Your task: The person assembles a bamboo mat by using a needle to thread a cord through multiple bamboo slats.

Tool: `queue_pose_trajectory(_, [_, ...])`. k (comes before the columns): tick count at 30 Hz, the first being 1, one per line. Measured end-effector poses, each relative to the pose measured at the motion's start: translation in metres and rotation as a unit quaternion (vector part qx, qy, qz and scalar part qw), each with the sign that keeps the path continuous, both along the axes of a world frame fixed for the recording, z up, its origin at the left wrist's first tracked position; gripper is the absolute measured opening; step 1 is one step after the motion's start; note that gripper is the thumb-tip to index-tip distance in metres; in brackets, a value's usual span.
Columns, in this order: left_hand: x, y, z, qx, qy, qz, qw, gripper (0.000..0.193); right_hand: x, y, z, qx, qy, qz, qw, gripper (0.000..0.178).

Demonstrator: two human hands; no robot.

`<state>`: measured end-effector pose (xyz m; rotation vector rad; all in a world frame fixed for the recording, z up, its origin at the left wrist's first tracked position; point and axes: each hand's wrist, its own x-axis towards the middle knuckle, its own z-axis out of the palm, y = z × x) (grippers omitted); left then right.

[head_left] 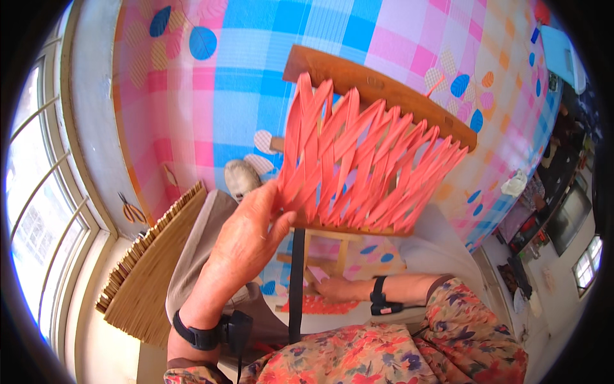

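Observation:
A wooden stool (374,80) is tilted up in front of me. Coral-red flat strips (358,153) run back and forth between its two wooden side rails in a crisscross web. My left hand (249,224) is closed around the near left corner, its thumb by the lower rail and its fingers against the outermost strips. Lower down, below the web, my right hand (336,289) is by the stool's pale wooden legs (343,253). Its fingers look closed, with a bit of pink beside them, but what they hold is unclear.
A straw broom head (150,275) stands at my left. Behind it, orange-handled scissors (133,211) lean near the window wall. Checked, leaf-printed sheeting (256,83) covers the floor ahead. My shoe (242,178) shows beyond my left hand. A crumpled white piece (513,184) lies at the right.

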<state>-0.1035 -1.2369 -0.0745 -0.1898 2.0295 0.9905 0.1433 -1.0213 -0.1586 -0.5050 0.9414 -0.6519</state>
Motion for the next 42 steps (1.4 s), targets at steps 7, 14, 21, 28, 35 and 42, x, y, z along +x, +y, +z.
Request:
queue_pose_trajectory(7, [-0.018, 0.005, 0.002, -0.028, -0.007, -0.108, 0.994, 0.038, 0.037, -0.013, -0.038, -0.130, -0.010, -0.052, 0.990, 0.053])
queue_pose_trajectory(14, [-0.017, 0.005, -0.004, -0.144, 0.046, -0.197, 0.969, 0.040, -0.011, -0.012, -0.053, -0.068, 0.002, -0.022, 0.997, 0.055])
queue_pose_trajectory(21, [-0.022, -0.001, -0.008, -0.074, 0.294, -0.076, 0.950, 0.038, -0.101, -0.030, 0.013, -0.061, 0.223, -0.003, 0.973, 0.056])
queue_pose_trajectory(28, [0.030, 0.001, 0.045, 0.153, 0.250, 0.149, 0.945, 0.040, -0.159, 0.035, 0.061, 0.011, 0.536, -0.192, 0.822, 0.040])
queue_pose_trajectory(35, [0.134, -0.032, 0.098, 0.074, 0.272, 0.087, 0.955, 0.032, -0.147, 0.078, 0.047, 0.125, 0.787, -0.197, 0.571, 0.066])
queue_pose_trajectory(42, [0.162, -0.072, 0.114, 0.062, 0.512, 0.203, 0.832, 0.027, -0.169, 0.048, -0.010, 0.008, 0.879, -0.137, 0.457, 0.087])
